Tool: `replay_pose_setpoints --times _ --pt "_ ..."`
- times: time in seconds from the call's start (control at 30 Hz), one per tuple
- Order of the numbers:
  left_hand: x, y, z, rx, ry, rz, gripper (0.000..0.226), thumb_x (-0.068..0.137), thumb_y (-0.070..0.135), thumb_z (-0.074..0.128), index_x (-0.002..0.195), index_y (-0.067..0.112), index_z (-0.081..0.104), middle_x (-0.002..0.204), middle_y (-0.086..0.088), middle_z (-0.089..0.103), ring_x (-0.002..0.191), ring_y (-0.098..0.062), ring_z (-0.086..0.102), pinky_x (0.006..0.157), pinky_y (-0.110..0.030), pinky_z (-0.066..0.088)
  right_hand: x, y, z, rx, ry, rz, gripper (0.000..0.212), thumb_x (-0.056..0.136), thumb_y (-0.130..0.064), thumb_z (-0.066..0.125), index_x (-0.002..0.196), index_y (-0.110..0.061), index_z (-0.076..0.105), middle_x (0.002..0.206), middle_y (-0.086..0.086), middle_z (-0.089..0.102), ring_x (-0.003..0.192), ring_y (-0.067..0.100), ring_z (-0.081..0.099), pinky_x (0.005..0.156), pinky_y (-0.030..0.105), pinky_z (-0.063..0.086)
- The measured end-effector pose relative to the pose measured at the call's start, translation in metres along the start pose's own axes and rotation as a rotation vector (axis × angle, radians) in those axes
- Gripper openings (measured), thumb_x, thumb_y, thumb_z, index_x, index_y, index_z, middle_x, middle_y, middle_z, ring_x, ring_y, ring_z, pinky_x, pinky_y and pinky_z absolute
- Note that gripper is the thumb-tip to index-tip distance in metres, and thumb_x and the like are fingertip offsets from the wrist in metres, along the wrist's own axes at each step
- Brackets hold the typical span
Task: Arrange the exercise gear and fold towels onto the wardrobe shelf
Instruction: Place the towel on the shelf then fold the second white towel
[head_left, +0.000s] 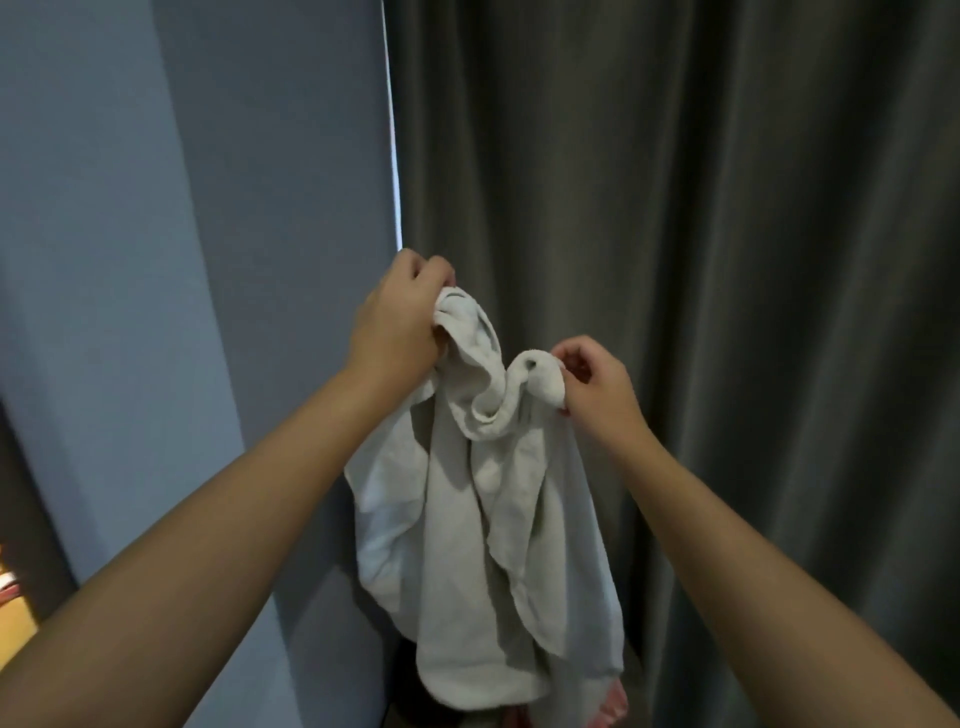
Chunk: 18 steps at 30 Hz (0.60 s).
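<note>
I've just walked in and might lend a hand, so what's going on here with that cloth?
A person is holding a pale towel up in the air with both bare hands. The left hand grips one bunched part of its top edge, and the right hand pinches another bunched part a little lower. The rest hangs crumpled and is not yet folded. Behind it are a dark curtain and a blue-grey wall. No wardrobe shelf is in view.

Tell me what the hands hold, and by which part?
Both hands grip one white towel by its bunched upper edge: left hand higher, right hand lower. The rest hangs loose.
</note>
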<state>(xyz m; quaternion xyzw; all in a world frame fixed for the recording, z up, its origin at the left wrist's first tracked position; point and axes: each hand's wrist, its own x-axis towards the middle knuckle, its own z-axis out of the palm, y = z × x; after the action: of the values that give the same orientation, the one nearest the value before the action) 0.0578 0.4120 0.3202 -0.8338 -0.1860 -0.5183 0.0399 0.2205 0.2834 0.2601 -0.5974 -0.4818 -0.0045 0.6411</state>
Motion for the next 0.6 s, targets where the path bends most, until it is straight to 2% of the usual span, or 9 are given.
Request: replay_pose_setpoints --times 0.23,0.3,0.4,0.47,0.6 --pt "-0.024 0.014 -0.065 -0.007 0.0 -0.061 0.021 0.081 0.006 0.064 0.101 0.012 0.062 0.102 -0.006 0.052 0.082 -0.026 0.054 0.068 -0.039 0.047 -0.023 -0.042 0.016 0.224 -0.021 0.025 0.011 0.088 -0.007 0.065 0.081 -0.015 0.064 0.071 -0.006 0.063 0.065 0.004 0.055 0.056 0.021 0.044" --pt "-0.037 0.016 -0.08 -0.033 0.026 -0.055 0.022 0.078 0.0 0.064 0.097 0.011 0.065 0.097 -0.003 0.052 0.08 -0.024 0.055 0.069 -0.034 0.046 -0.031 -0.052 0.02 0.26 -0.045 0.032 0.005 0.086 -0.008 0.067 0.084 -0.013 0.065 0.071 -0.005 0.063 0.063 0.004 0.055 0.051 0.02 0.042" --pt "-0.055 0.013 -0.103 -0.07 0.025 -0.105 0.027 0.071 -0.004 0.063 0.093 0.012 0.067 0.094 0.0 0.052 0.078 -0.016 0.051 0.065 -0.017 0.035 -0.041 -0.064 0.029 0.297 -0.074 0.039 0.004 0.084 -0.011 0.069 0.085 -0.013 0.066 0.073 -0.002 0.064 0.064 0.009 0.056 0.048 0.024 0.04" --pt "-0.065 0.008 -0.117 -0.07 -0.017 -0.15 0.03 0.067 -0.004 0.065 0.091 0.013 0.069 0.091 0.0 0.055 0.076 -0.013 0.049 0.064 -0.015 0.03 -0.047 -0.068 0.037 0.337 -0.092 0.063 0.009 0.086 -0.011 0.066 0.081 -0.018 0.066 0.069 -0.004 0.064 0.062 0.008 0.055 0.047 0.024 0.039" --pt "-0.086 -0.01 -0.144 -0.087 -0.123 -0.244 0.029 0.068 -0.006 0.067 0.09 0.012 0.072 0.085 0.004 0.061 0.079 -0.014 0.055 0.067 -0.017 0.032 -0.064 -0.073 0.067 0.387 -0.161 0.114 0.019 0.089 -0.007 0.061 0.078 -0.02 0.067 0.064 -0.008 0.064 0.055 0.003 0.055 0.044 0.018 0.04"
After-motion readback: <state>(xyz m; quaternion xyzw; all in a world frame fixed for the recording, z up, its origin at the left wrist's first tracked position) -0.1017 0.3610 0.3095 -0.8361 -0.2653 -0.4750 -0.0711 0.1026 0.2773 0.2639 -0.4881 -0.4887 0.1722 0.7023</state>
